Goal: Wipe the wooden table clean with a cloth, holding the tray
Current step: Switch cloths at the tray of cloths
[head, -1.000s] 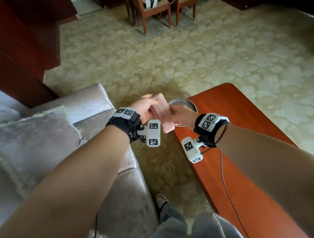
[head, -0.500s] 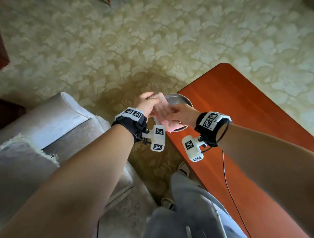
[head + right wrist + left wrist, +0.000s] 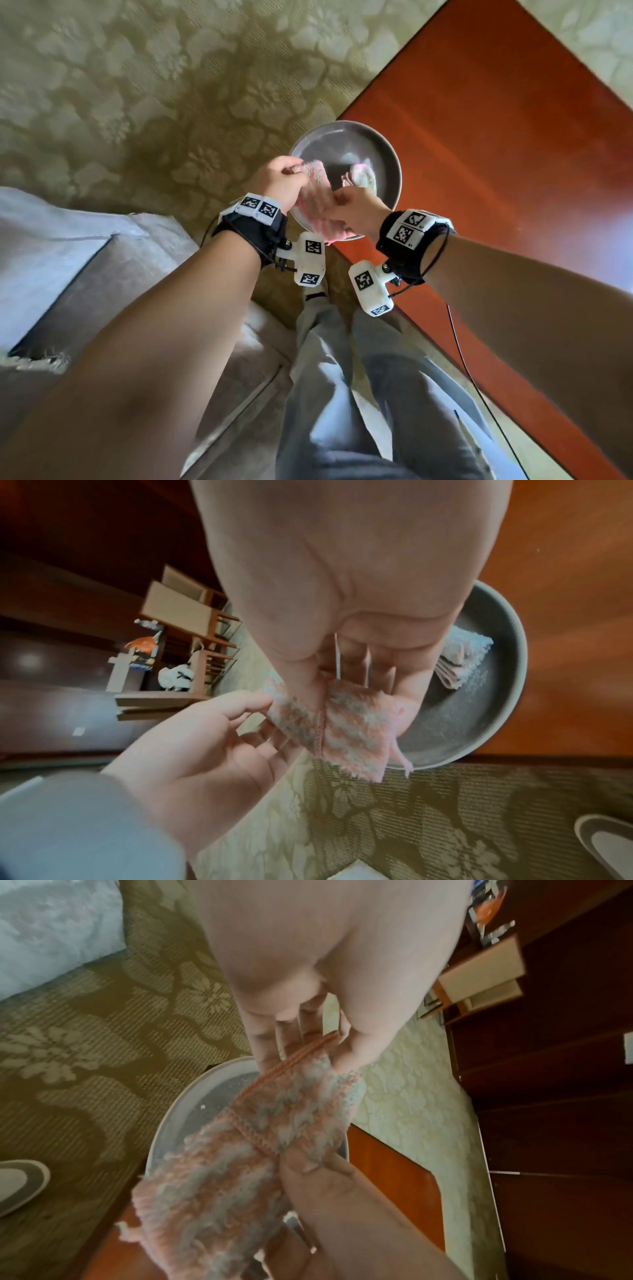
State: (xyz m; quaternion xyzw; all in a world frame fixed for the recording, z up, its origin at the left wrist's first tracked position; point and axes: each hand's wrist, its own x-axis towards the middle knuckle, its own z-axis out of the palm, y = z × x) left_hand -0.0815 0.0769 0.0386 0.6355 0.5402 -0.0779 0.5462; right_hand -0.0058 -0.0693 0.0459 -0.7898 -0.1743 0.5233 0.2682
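Red-brown wooden table (image 3: 496,144) (patterned carpet (image 3: 137,85) beside) bears a tray (image 3: 394,161).

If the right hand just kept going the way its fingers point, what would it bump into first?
Most likely the left hand: the right hand pinches the pink cloth stretched between them, fingers aimed that way. The grey tray lies below. Depth is hard to judge.

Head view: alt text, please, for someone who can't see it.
Left hand and right hand stretch a pink fluffy cloth over a round grey tray at the wooden table corner; a second folded cloth lies in the tray.
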